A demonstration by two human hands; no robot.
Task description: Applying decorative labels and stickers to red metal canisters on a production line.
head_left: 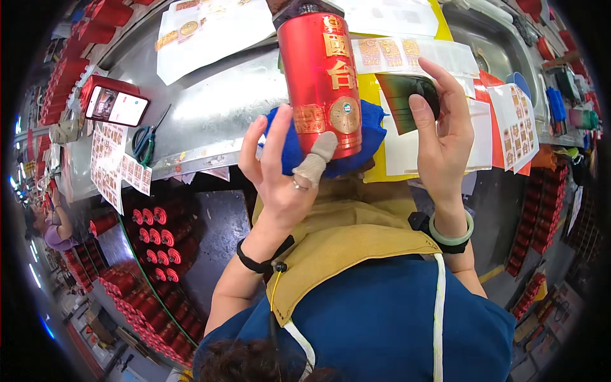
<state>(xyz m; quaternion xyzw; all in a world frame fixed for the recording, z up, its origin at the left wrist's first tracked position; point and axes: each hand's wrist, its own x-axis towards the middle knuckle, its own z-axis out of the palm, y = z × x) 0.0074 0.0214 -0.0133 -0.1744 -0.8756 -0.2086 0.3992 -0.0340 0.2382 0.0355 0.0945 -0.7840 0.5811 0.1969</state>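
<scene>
A glossy red bottle [313,83] with gold lettering and a round gold medallion [344,113] lies across a crumpled blue cloth [371,130]. Its neck points away from me, by a dark block. My left hand [283,184] is at the bottle's near end, fingers stretched apart; its thumb, in a pale finger cot [316,159], rests on the bottle's lower side. To the right of the bottle, my right hand [445,134] pinches a thin, dark green-black scraper [407,95] between thumb and fingers. The scraper is apart from the bottle.
Gold sticker sheets [414,56] lie beyond and right, partly over a yellow sheet [380,156]. A lit phone [118,106] and scissors [149,139] are on the metal bench's [223,95] left. Stacked red bottles [149,305] stand below left; another person [57,223] is far left.
</scene>
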